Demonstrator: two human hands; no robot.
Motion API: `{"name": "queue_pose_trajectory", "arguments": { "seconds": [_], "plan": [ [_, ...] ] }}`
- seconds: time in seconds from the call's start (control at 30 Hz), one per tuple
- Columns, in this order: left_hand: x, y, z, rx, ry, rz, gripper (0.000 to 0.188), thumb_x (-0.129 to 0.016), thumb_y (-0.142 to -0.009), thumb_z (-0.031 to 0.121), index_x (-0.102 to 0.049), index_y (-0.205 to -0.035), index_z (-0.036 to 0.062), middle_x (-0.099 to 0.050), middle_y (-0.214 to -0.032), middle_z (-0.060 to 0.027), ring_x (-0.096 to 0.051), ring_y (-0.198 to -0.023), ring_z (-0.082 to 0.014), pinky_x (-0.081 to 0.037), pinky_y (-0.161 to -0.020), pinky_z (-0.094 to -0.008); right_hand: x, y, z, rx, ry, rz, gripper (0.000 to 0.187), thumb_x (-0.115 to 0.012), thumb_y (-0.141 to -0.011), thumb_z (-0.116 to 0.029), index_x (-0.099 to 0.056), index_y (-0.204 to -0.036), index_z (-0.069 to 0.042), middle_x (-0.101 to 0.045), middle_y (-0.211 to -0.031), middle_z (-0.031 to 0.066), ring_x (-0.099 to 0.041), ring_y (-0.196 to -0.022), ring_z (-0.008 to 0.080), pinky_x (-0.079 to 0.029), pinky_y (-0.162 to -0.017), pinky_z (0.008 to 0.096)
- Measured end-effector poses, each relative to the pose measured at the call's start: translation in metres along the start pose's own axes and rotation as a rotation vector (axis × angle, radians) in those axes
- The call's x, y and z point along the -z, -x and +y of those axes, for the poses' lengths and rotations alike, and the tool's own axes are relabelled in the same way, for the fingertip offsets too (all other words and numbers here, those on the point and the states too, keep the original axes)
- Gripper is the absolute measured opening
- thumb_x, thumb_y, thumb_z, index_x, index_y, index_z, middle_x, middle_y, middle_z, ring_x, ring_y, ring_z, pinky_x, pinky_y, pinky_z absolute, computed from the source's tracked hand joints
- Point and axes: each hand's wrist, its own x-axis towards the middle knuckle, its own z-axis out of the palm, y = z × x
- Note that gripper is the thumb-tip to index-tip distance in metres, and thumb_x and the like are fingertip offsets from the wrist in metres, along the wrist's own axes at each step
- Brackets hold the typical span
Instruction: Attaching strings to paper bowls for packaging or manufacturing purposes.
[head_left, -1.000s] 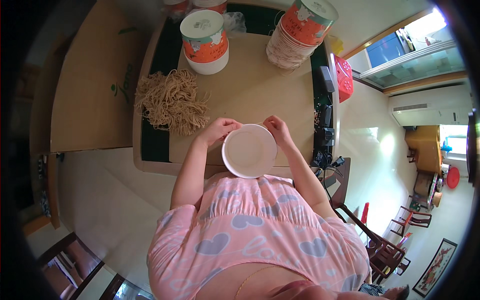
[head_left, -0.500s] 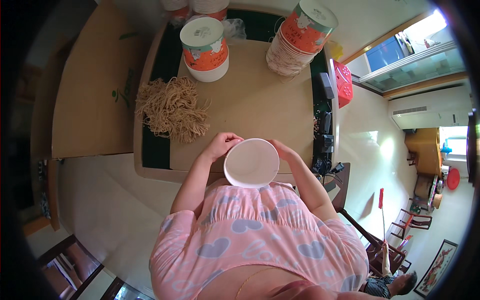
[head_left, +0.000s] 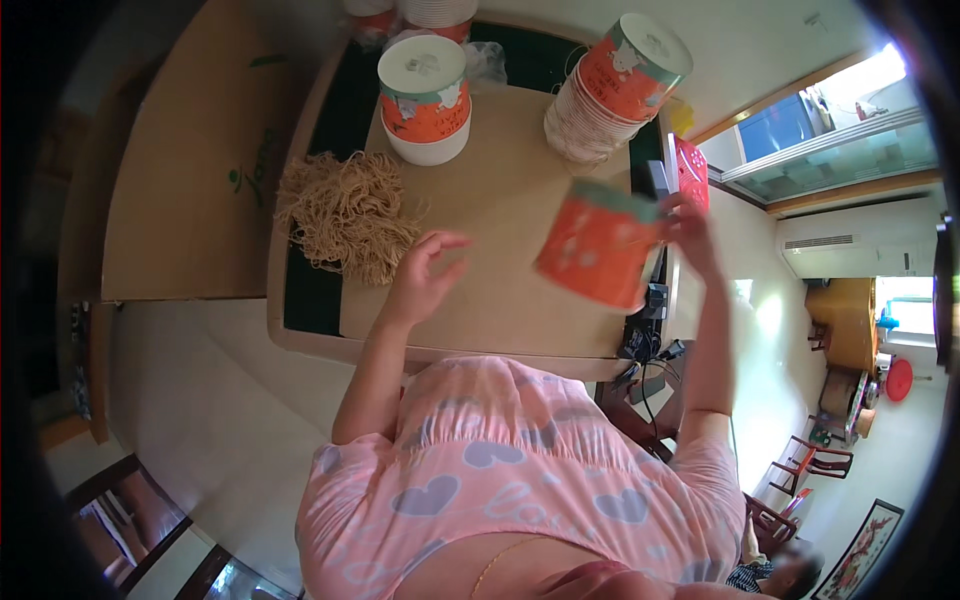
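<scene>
My right hand [head_left: 687,232] grips an orange paper bucket [head_left: 595,248] with a green band, blurred by motion. The bucket hangs tilted over the right part of the table, its green-banded end up. My left hand [head_left: 430,278] is empty, fingers apart, above the table's near left part. Beside it lies a heap of tan cords [head_left: 350,215]. Farther back on the right leans a stack of upturned buckets [head_left: 635,85] with cords bunched around its lower rims. A shorter upturned stack [head_left: 425,112] stands at the back left.
More stacked buckets and clear plastic wrap [head_left: 487,60] lie at the table's far edge. Black adapters and cables [head_left: 645,335] line the right edge, near a red plastic basket [head_left: 690,170]. A large cardboard box [head_left: 190,170] stands left. Another person [head_left: 780,570] is at the lower right.
The bucket, upright between both hands before, is now turned over and carried right and away by my right hand. My left hand has let go of it. The other person's red-headed stick has left view.
</scene>
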Motion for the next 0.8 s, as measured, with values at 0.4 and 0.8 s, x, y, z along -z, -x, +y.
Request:
{"name": "queue_pose_trajectory", "arguments": {
  "seconds": [0.4,0.8],
  "plan": [
    [0.018,0.021,-0.024,0.179,0.118,0.082,0.019,-0.064,-0.087,0.009,-0.063,-0.105,0.0025,-0.064,-0.097,-0.0019,-0.058,-0.088,-0.0089,-0.048,-0.08,-0.0235,0.149,-0.192,-0.115,0.459,0.959,0.807,0.016,-0.059,-0.084,-0.008,-0.058,-0.1,-0.01,-0.062,-0.096,0.0116,-0.066,-0.08,0.0244,-0.052,-0.067,0.0349],
    [0.053,0.032,-0.053,0.219,0.088,0.233,0.018,-0.064,-0.086,0.007,-0.062,-0.103,0.0016,-0.065,-0.097,-0.0028,-0.058,-0.082,-0.0086,-0.049,-0.076,-0.0229,0.173,-0.27,-0.085,0.463,0.685,0.419,0.021,-0.051,-0.083,0.01,-0.052,-0.098,-0.006,-0.065,-0.11,0.0071,-0.065,-0.086,0.0166,-0.054,-0.071,0.03]
  ]
}}
